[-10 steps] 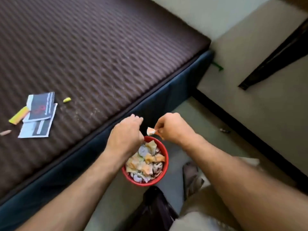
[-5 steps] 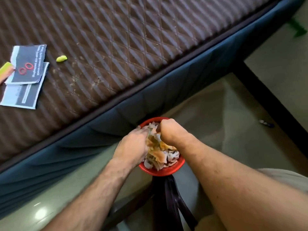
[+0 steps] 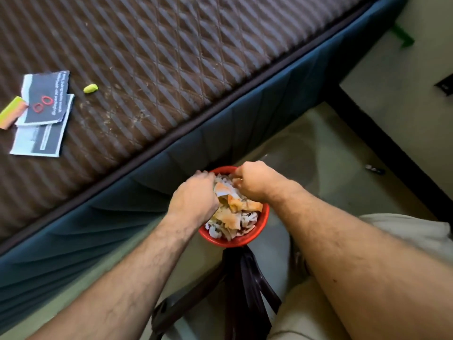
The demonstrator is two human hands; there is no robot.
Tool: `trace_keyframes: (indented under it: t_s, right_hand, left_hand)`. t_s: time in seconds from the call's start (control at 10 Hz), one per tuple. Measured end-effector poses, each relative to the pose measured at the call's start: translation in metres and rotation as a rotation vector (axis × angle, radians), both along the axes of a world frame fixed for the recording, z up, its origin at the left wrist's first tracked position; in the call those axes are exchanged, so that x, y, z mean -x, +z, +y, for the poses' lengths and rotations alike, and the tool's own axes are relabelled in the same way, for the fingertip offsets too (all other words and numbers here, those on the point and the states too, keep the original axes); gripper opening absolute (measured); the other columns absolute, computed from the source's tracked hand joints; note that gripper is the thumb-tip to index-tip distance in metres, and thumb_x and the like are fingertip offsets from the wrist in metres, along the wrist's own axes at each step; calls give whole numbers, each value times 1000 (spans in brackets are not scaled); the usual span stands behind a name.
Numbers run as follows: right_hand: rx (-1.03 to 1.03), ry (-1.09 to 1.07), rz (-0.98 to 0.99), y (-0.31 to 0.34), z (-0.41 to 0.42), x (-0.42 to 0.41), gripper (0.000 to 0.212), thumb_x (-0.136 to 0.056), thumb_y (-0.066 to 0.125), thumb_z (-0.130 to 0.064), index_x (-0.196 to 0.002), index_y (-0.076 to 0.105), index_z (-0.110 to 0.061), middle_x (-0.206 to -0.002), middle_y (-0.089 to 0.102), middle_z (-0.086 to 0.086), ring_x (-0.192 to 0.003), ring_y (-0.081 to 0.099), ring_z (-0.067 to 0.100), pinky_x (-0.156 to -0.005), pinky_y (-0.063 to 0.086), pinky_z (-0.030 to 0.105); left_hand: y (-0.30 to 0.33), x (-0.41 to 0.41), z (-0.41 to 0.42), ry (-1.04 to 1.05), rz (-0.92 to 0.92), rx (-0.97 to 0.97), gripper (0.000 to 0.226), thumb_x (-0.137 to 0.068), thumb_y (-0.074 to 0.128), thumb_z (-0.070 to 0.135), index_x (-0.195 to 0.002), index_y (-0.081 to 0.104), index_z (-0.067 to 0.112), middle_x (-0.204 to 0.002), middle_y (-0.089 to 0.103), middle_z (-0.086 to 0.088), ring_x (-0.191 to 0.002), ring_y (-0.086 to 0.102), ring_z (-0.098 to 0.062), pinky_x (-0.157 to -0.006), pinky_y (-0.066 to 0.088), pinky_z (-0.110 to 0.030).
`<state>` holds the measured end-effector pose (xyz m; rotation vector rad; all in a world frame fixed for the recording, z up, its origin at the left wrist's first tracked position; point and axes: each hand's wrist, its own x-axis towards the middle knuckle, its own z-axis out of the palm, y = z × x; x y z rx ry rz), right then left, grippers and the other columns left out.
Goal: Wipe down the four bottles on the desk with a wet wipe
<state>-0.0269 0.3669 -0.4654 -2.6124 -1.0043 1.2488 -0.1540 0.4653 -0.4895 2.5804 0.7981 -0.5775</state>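
Both hands are down in the red bin (image 3: 257,230) on the floor, which is heaped with crumpled wipes (image 3: 231,212), white ones stained orange. The left hand (image 3: 193,201) is pushed into the near-left side of the heap with its fingers curled down into the paper. Whether they grip a piece or just press, I cannot tell. The right hand (image 3: 255,184) works the far side, and its fingers look pinched on a scrap of crumpled wipe, though the tips are mostly hidden.

No bottles and no desk in view, so the things to be wiped sit somewhere out of frame. By the look of it, this is the disposal end of the job.

The wipes should handle as light, limp, damp tissue: no stiffness and easily torn. Best taken by pinching a bunched fold rather than a loose corner. The heap stands above the rim, so a firm press down is likely needed or bits will spill.

To the left and far side runs a bed with a brown quilted mattress (image 3: 171,69) on a dark blue base (image 3: 98,229). Some leaflets (image 3: 46,111) and a small yellow-green scrap (image 3: 90,88) lie on it at far left. The floor (image 3: 331,155) is pale and glossy, and a dark strap or bag (image 3: 245,290) hangs below the bin.
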Motion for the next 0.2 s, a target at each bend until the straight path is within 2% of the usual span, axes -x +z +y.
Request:
trace_keyframes:
  t_s: [0.1, 0.2]
  right_hand:
    - [-128, -8, -112, 35, -3, -1, 32, -101, 44, -33, -116, 68, -18, -109, 68, 7, -96, 62, 23, -84, 50, 33]
    - [-246, -89, -270, 59, -13, -4, 37, -102, 40, -37, -117, 68, -17, -113, 69, 9, -105, 63, 29, -93, 52, 40]
  left_hand:
    - [38, -11, -8, 0, -83, -92, 43, -95, 45, 19, -135, 58, 14, -135, 63, -9, -122, 61, -30, -103, 49, -43]
    - [77, -17, -15, -11, -175, -168, 41, -96, 44, 17, -135, 57, 14, -135, 62, -9, -121, 61, -30, -100, 48, -43]
